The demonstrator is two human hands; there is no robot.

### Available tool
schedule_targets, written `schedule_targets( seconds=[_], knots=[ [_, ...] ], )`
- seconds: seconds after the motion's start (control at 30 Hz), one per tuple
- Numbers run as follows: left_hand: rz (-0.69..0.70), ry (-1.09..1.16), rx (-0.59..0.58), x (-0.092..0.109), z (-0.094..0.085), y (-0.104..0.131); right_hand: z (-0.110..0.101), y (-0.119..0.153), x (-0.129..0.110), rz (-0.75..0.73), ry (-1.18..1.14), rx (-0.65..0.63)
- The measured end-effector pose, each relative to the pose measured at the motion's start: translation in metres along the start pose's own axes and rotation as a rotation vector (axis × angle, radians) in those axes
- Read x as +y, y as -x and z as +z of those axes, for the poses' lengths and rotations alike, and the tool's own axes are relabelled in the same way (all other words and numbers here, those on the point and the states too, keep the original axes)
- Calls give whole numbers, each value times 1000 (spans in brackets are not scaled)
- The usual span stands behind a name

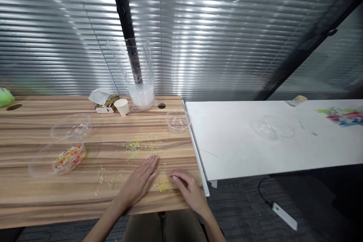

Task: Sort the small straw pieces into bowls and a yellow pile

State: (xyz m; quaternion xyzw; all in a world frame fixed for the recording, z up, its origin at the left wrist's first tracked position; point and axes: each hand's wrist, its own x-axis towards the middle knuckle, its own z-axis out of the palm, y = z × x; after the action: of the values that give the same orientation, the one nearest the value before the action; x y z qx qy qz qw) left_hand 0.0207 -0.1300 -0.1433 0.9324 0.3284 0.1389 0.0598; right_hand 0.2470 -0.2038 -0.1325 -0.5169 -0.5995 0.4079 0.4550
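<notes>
Two bare hands, left hand (pixel 138 181) flat and right hand (pixel 187 187) curled, at a wood-grain surface (pixel 62 200).
The left hand lies palm down, fingers straight and together, gripping nothing; the right hand's fingers bend loosely beside yellow slivers (pixel 162 185) between the hands, and whether they pinch any cannot be told. Yellow-green slivers (pixel 132 146) lie scattered beyond the left fingertips.

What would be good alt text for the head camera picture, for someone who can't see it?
A person's left hand lies on a wood-grain table, the right hand beside thin yellow bits, with yellow-green bits scattered beyond them. Colourful pieces lie in a clear container at the left; a paper cup stands toward the back.
</notes>
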Motion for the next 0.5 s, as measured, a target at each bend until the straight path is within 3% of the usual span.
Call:
schedule_targets(
  seconds=[0.3, 0.5],
  knots=[
    [-91, -31, 40, 4, -12, 44, 0, 0, 0, 9, -14, 2],
    [-220, 48, 78, 35, -8, 69, 0, 0, -2, -6, -3, 10]
  ],
)
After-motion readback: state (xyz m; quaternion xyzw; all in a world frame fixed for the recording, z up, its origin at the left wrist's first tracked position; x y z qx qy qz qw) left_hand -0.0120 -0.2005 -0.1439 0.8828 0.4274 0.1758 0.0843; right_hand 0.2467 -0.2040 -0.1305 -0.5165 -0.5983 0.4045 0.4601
